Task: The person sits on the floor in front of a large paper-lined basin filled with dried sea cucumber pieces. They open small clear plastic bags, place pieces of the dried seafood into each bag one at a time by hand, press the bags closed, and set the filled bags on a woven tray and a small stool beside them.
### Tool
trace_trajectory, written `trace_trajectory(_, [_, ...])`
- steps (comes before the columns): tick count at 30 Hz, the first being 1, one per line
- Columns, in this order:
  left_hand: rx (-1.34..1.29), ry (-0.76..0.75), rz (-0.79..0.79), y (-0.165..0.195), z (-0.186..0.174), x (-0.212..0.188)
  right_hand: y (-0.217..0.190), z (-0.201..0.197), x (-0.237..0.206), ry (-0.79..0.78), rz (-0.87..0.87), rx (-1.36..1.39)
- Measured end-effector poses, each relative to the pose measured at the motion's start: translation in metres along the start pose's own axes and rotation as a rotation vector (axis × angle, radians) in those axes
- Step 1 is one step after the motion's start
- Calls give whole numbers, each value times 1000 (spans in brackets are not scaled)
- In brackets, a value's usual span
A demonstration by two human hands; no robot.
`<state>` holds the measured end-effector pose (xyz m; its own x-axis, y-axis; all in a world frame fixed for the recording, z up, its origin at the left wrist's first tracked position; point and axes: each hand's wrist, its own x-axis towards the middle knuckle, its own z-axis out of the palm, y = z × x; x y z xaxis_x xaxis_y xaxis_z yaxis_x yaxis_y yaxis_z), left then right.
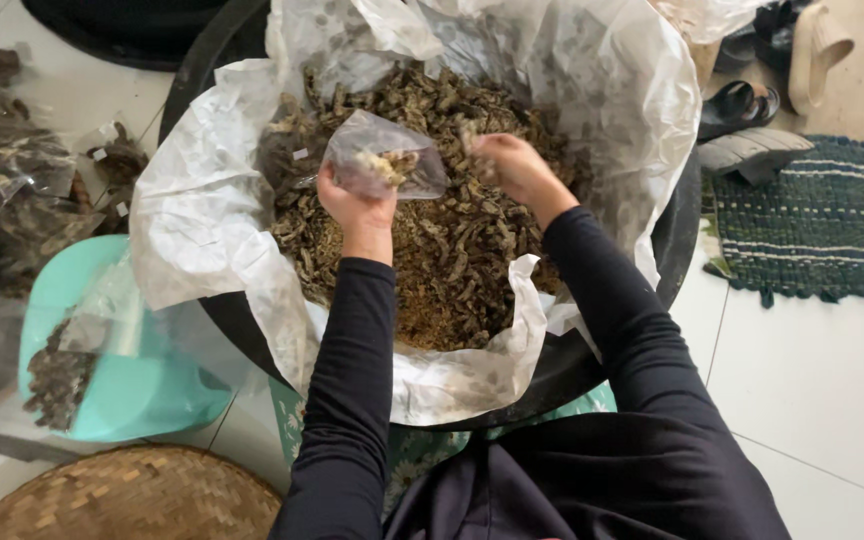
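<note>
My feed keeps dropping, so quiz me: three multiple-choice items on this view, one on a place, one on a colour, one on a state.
1. Where is the small clear bag?
A. on the woven tray
B. in the left hand, over the tub
C. on the rug

2. What colour is the plastic stool at the left?
A. red
B. turquoise
C. yellow

3. How is the right hand?
A. closed on dried brown pieces
B. flat on the floor
C. gripping a sandal

Key: 1 B, the left hand pinches the bag above the paper-lined black tub. 2 B, its seat is turquoise. 3 A, its fingers curl around dried brown pieces beside the bag.
</note>
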<state>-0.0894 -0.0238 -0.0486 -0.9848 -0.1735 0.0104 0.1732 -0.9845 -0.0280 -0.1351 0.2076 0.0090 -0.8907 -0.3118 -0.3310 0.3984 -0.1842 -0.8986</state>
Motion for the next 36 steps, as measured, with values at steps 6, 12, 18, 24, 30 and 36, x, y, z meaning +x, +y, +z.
trace_trajectory(6, [141,315,-34,-2,22,-12,17,6,-5,163,-43,-807])
trace_trajectory(12, [148,307,-45,-1,8,-6,17,12,0,111,-215,-814])
trace_trajectory(18, [47,137,-93,1,1,-4,10,15,-5,122,-181,-759])
trace_trajectory(24, [112,332,-23,-1,9,-6,6,11,-6,-62,65,-110])
trace_trajectory(30, [90,232,-23,0,2,-5,15,7,2,-35,-65,-229])
trace_trajectory(36, [102,301,-34,0,-1,-3,18,9,10,133,-213,-471])
